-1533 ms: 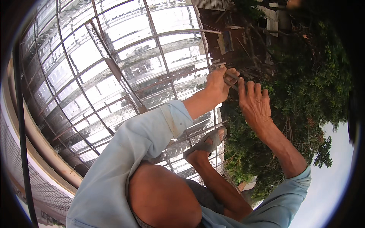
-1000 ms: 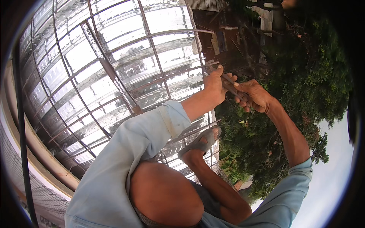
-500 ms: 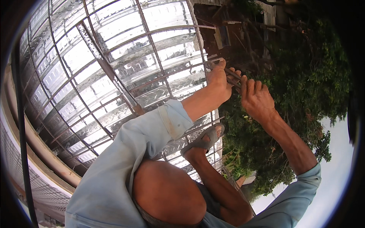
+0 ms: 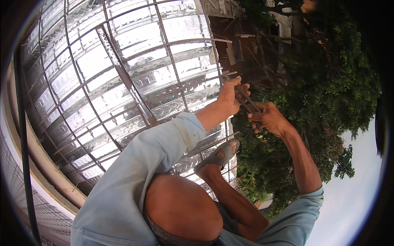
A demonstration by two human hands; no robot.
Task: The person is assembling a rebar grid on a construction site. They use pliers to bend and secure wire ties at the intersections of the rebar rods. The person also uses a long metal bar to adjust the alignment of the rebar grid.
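Pincers with two dark, long handles slant between my hands at the mesh's right edge. My right hand is closed around the lower handle ends. My left hand is closed at the upper end, its thumb on the near side and fingertips showing beyond the handles. Whether it also grips wire or a bar there is hidden. Beside my left thumb, the end of a steel bar sticks out past the edge. The tool's jaws are mostly hidden by the thumb.
Rusty rebar mesh lies over shiny corrugated metal sheeting. A metal tube lies diagonally across it. My sandalled foot rests near the edge. Beyond are trees and a drop; a black cable hangs at left.
The mesh has shifted down and slightly right in view. My right hand has moved down and left, its elbow drawn inward. The pincers' handles now show more apart.
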